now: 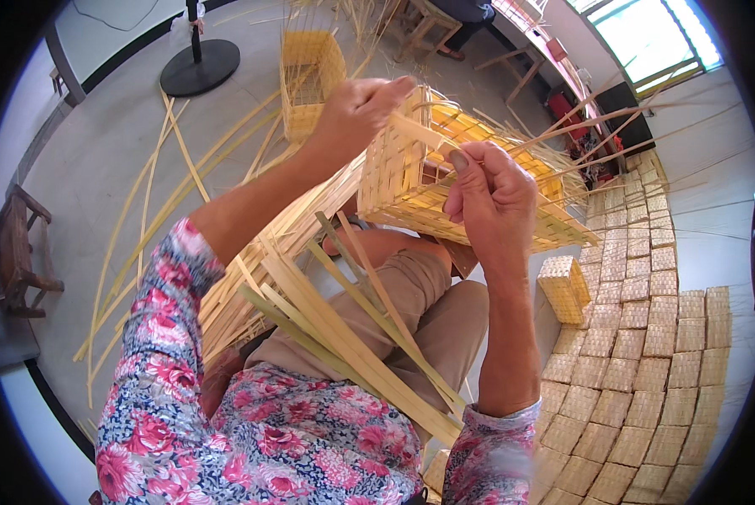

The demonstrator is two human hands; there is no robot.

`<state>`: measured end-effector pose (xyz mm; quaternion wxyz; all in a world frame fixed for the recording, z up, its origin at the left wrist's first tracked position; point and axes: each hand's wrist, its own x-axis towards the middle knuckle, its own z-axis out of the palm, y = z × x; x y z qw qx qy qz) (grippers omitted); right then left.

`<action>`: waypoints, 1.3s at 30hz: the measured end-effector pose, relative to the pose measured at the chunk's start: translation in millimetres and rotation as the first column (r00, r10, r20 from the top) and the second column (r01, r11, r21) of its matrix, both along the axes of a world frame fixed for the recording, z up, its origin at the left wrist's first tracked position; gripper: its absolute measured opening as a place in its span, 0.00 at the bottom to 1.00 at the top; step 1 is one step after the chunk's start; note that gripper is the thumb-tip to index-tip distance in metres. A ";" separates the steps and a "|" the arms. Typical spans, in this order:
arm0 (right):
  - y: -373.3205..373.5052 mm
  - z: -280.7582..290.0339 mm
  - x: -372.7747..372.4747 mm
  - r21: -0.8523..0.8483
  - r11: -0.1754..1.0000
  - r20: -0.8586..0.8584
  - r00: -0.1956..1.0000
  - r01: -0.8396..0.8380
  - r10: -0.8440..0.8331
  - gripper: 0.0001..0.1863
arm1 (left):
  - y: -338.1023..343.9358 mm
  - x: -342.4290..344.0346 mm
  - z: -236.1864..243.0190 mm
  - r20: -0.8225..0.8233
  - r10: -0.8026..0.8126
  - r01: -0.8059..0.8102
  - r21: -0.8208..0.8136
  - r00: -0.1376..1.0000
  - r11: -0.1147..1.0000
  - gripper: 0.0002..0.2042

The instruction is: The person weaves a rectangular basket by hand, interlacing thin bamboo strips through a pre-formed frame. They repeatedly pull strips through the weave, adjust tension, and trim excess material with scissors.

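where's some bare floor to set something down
On the left, the grey floor is bare between the wooden chair, the black round stand base and the loose strips. It's crowded on the right with rows of small woven boxes, and other strips cross the lap.

You have two hands in view, left hand [352,114] and right hand [497,202], with one pale strip [420,130] between them. Before you is one large basket [386,172]; beyond it you can count one yellow basket [314,50] on the floor. One small box [565,290] stands near many woven blocks [638,337], too crowded for you to count. The loose strips [344,330] overlap too much to number. You also have one round black base [199,69], one wooden chair [20,240] and one other person [462,10], partly visible.
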<state>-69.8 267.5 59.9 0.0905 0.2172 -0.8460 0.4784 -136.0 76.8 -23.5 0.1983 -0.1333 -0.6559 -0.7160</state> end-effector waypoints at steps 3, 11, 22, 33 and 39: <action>-2.4 -8.1 -5.3 -0.035 0.999 -0.011 1.000 0.023 -0.023 0.06 | -8.5 45.1 10.3 -0.073 0.158 -0.161 -0.048 0.985 0.986 0.23; -11.3 -24.8 -7.2 0.117 0.992 -0.223 0.975 0.049 -0.021 0.06 | -12.6 62.4 -30.3 0.210 0.032 -0.048 0.071 0.977 0.996 0.25; -2.7 -13.0 -9.5 0.080 0.995 -0.198 0.979 0.058 -0.042 0.06 | -6.8 91.2 13.3 0.265 -0.288 0.364 -0.309 0.920 0.879 0.19; 22.6 -11.2 13.8 -0.075 0.995 -0.208 0.977 -0.063 0.047 0.06 | -19.9 63.6 14.8 0.036 -0.122 0.126 -0.424 0.992 0.897 0.09; 44.4 -26.2 14.2 -0.313 0.949 -0.259 0.964 -0.028 -0.057 0.10 | 15.8 27.8 13.9 0.077 -0.424 0.417 0.092 0.902 0.904 0.12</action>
